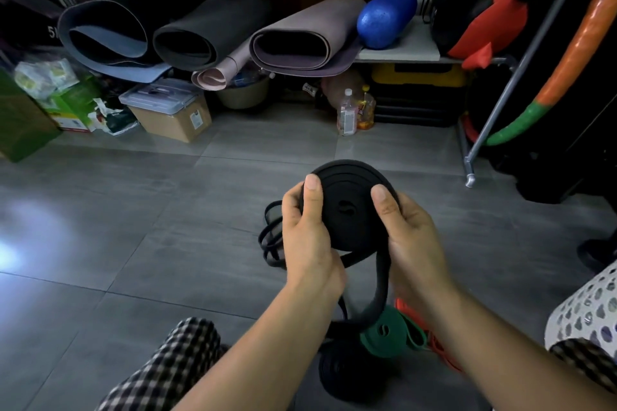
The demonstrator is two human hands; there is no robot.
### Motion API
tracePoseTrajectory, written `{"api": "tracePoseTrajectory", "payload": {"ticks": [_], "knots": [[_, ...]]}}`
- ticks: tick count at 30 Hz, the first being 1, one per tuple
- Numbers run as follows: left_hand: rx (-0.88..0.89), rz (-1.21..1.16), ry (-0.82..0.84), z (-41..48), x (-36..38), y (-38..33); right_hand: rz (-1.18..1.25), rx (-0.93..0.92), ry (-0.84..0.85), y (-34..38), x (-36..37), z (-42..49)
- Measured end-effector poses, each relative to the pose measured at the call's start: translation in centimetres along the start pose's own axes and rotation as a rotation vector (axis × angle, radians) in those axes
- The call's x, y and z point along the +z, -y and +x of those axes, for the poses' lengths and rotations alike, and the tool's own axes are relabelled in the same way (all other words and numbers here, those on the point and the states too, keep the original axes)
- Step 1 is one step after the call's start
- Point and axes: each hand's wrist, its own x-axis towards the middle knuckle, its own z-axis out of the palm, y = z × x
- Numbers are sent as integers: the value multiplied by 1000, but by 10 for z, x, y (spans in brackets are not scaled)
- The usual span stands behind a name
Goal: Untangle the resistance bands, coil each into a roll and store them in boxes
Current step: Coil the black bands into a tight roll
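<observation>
- Three large rolled mats (197, 40) are lying side by side at the far side, left to centre.
- A blue foam roller (385, 18) is resting on a shelf (400, 52), far right.
- Two bottles (347, 113) are standing on the grey floor (133, 210) below that shelf.
- An orange-and-green hoop (567, 53) is curving down the right edge.

This looks like a storage corner of a home where exercise things are kept. Rolled yoga mats (213, 33) and a blue foam roller (385, 18) lie on a shelf (400, 52). Boxes (170, 113) and bottles (347, 112) sit on the grey tile floor (133, 227).
</observation>
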Motion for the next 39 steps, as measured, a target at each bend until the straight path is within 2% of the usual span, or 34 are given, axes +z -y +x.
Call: {"api": "tracePoseTrajectory", "payload": {"ticks": [4, 8, 9, 11, 15, 17, 20, 22, 24, 27, 29, 31, 33, 36, 39], "knots": [[-82, 84, 174, 9, -11, -12, -103, 44, 30, 11, -11, 14], [139, 701, 348, 24, -22, -26, -357, 47, 151, 13, -18, 17], [165, 772, 360, 24, -22, -26, -403, 44, 169, 11, -17, 17], [179, 732, 323, 22, -19, -24, -404, 41, 183, 10, -16, 16], [70, 395, 183, 20, -19, -19, -108, 44, 224, 13, -13, 12], [27, 259, 104, 18, -19, -11, -45, 36, 123, 1, -10, 5], [-101, 131, -22, 10, -24, 13, -196, 78, -84, -32, -8, -5], [-192, 141, -57, 8, -30, 23, -342, 101, -134, -41, -13, -4], [-236, 234, -5, 13, -37, 20, -430, 132, -90, -37, -25, 4], [-72, 555, 143, 22, -41, 8, -580, 179, 73, -21, -37, 12], [-52, 640, 244, 22, -41, 8, -659, 181, 180, -20, -38, 7], [-127, 566, 237, 15, -38, 12, -656, 146, 202, -19, -35, 1], [-151, 440, 144, 12, -36, 14, -531, 121, 175, -18, -33, -3], [-182, 180, 9, 14, -35, 10, -335, 99, 70, -25, -26, -11], [-208, 83, -74, 9, -34, 16, -297, 65, -49, -37, -17, -16]]}}
